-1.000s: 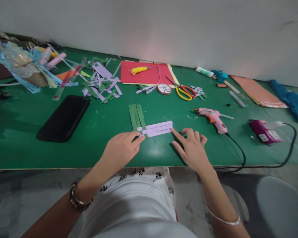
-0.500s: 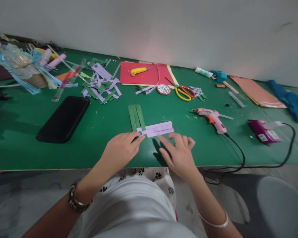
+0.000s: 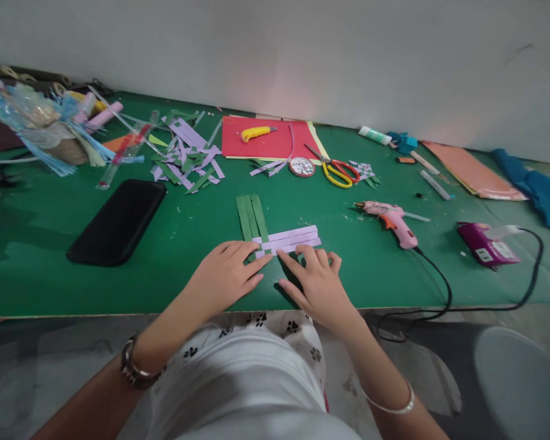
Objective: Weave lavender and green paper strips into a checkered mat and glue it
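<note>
Your left hand (image 3: 224,272) lies palm down, its fingers close together and the thumb a little apart; the fingertips rest on the corner where the strips cross. Your right hand (image 3: 318,281) is spread and a bit bent, with its pointer fingertip at the near edge of the flat, light purple paper strips (image 3: 293,237). It pinches nothing. The flat, dark green paper strips (image 3: 252,217) point away from you, and the purple ones point to your right. They meet near the middle of the table's (image 3: 142,293) near edge.

It looks like you are making the strips lie straight and snug. Any nudge calls for a soft push by the right fingertip, while the left hand keeps the corner from slipping.

Farther out, a flat black phone (image 3: 119,223) is on the left, and a pink plastic glue gun (image 3: 396,221) is on the right. Scissors with red and yellow handles (image 3: 326,161) lie toward the far edge.
</note>
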`<action>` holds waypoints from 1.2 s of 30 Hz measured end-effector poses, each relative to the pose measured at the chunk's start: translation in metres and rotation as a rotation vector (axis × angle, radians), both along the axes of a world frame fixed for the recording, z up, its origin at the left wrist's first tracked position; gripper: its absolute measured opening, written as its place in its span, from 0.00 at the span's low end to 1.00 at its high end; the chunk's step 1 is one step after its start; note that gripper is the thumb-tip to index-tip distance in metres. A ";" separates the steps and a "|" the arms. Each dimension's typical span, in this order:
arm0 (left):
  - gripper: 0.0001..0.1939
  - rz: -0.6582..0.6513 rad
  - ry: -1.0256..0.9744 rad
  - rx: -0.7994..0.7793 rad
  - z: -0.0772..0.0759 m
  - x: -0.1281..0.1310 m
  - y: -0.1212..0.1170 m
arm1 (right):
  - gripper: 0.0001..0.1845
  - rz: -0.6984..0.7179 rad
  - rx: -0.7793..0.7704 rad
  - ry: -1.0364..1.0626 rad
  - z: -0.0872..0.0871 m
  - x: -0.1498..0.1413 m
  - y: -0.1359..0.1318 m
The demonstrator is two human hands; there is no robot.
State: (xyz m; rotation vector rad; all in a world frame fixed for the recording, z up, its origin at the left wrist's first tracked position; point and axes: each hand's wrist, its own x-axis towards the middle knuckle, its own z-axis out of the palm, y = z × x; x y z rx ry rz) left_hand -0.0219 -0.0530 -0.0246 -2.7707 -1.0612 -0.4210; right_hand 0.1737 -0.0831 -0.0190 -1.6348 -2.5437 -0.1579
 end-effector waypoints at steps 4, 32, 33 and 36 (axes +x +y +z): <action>0.19 -0.030 0.026 -0.036 0.000 -0.004 0.003 | 0.25 0.025 0.007 0.003 -0.001 0.000 0.001; 0.33 0.229 0.040 -0.206 -0.007 -0.018 0.003 | 0.23 0.053 -0.013 0.028 0.002 -0.001 0.000; 0.34 0.234 0.048 -0.202 -0.010 -0.016 0.000 | 0.23 0.056 -0.014 0.029 0.002 -0.001 0.000; 0.36 0.257 0.067 -0.187 -0.014 -0.012 -0.005 | 0.22 0.065 -0.012 0.033 0.002 -0.001 0.000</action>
